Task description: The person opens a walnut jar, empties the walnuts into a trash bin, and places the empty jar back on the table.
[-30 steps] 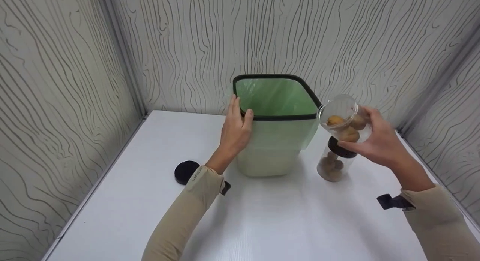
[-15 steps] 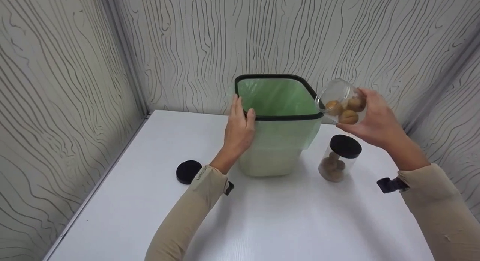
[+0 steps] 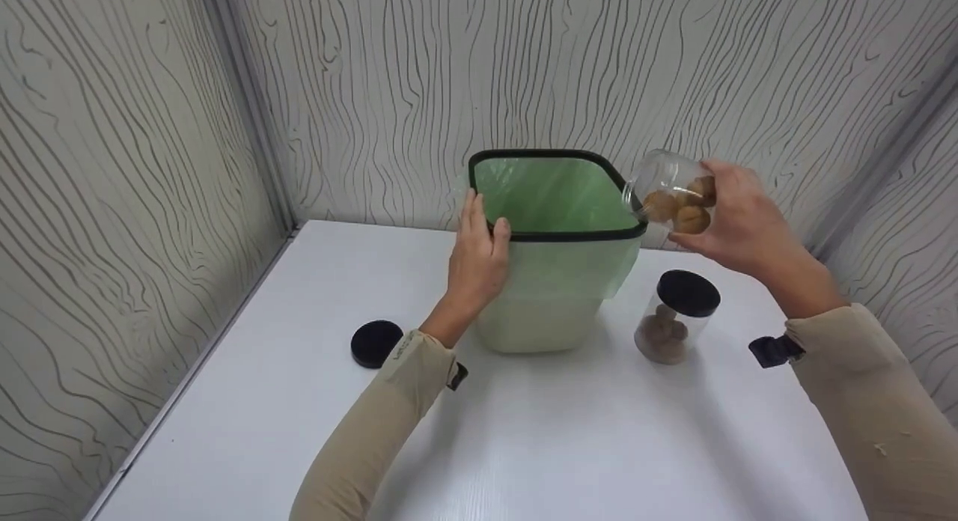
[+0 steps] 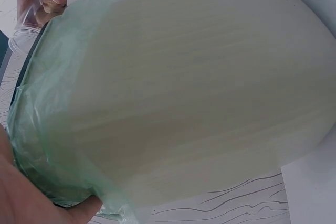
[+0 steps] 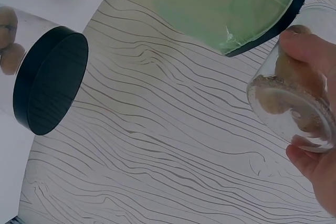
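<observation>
- Head view: right hand [image 3: 737,214] grips a clear lidless plastic jar of brown walnuts [image 3: 670,195], tipped on its side, mouth at the right rim of the bin.
- Left hand [image 3: 475,259] clasps the near-left corner of the pale square waste bin with black rim and green liner [image 3: 554,281], thumb hooked over the rim.
- Second clear jar with black lid [image 3: 673,319] stands upright on the white table [image 3: 524,446], just right of the bin.
- Loose round black lid [image 3: 376,343] lies left of the bin.
</observation>
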